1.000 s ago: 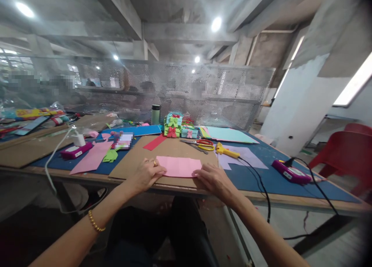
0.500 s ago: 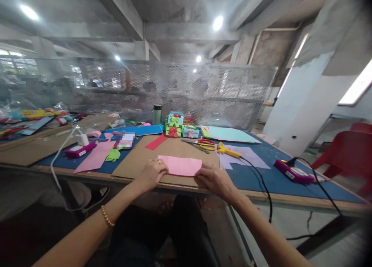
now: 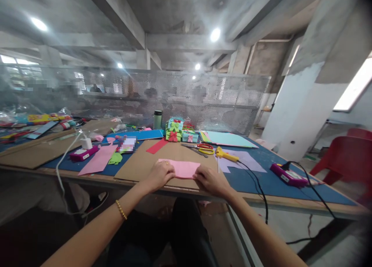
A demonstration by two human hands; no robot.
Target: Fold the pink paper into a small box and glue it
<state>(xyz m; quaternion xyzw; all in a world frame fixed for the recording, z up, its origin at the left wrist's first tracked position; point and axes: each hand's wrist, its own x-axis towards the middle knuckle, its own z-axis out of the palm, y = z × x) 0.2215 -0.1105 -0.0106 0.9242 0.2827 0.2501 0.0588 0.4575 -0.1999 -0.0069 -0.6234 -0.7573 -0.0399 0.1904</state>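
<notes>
A strip of pink paper (image 3: 185, 169) lies over the brown cardboard (image 3: 145, 158) near the table's front edge. My left hand (image 3: 161, 174) grips its left part, fingers closed, with a ring on one finger and a gold bead bracelet on the wrist. At the right end, my right hand (image 3: 209, 178) pinches the paper between thumb and fingers. Just beyond it lie scissors (image 3: 200, 148) with red and yellow handles. A yellow glue gun (image 3: 226, 154) rests to the right on lilac paper (image 3: 252, 161). Behind the pink strip is a red paper strip (image 3: 157, 145).
Small green and blue paper boxes (image 3: 174, 130) with bows stand at the back, beside a green bottle (image 3: 157, 119). Purple power strips (image 3: 289, 175) sit at both sides, their cables hanging over the edge. Pink paper (image 3: 99, 159) lies left; a metal mesh screen (image 3: 232, 104) stands behind.
My left hand has moved right along the pink paper, closer to my right hand. The view has tilted slightly upward.
</notes>
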